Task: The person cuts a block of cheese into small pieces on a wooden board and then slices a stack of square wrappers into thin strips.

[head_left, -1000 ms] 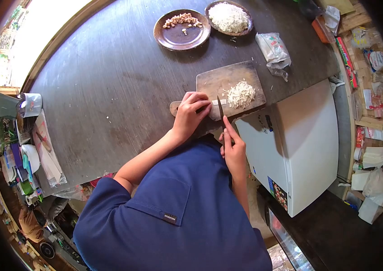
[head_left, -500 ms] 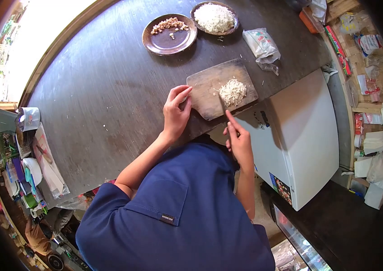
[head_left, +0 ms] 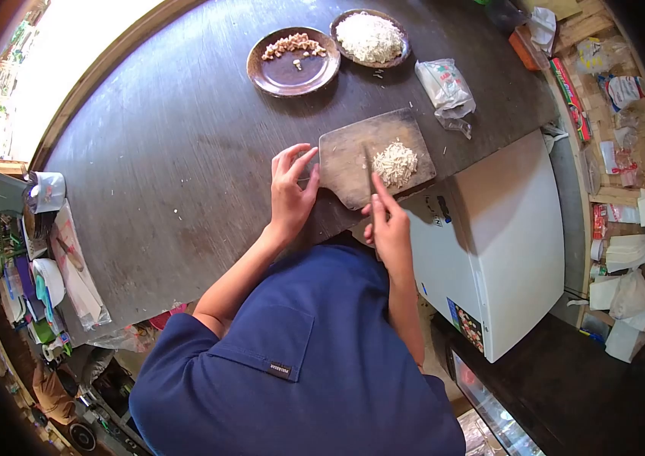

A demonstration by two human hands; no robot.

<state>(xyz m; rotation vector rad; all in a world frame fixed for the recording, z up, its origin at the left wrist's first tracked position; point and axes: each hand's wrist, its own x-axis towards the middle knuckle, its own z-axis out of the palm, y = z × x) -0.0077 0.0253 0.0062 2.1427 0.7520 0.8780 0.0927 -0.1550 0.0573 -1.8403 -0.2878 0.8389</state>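
Observation:
A wooden cutting board (head_left: 343,156) lies near the table's front edge, with a pile of pale chopped pieces (head_left: 395,164) on its right half. My right hand (head_left: 389,228) is closed on the handle of a knife (head_left: 369,169), index finger stretched along it. The blade points away from me, just left of the pile. My left hand (head_left: 290,190) is beside the board's left edge, fingers apart and slightly curled, thumb close to the board, holding nothing. Beyond the board are a brown plate (head_left: 292,80) with small brown pieces and a dark plate (head_left: 406,47) heaped with white shreds.
A plastic packet (head_left: 444,85) lies right of the plates on the dark table (head_left: 147,182). A white appliance (head_left: 516,228) stands below the table's right side. Stationery and a plastic sleeve (head_left: 79,266) are at the left edge. Shelves with bags line the right.
The knife has moved left, away from the pile, and its blade now lies over the board's middle. The pile looks more gathered. The view has shifted slightly.

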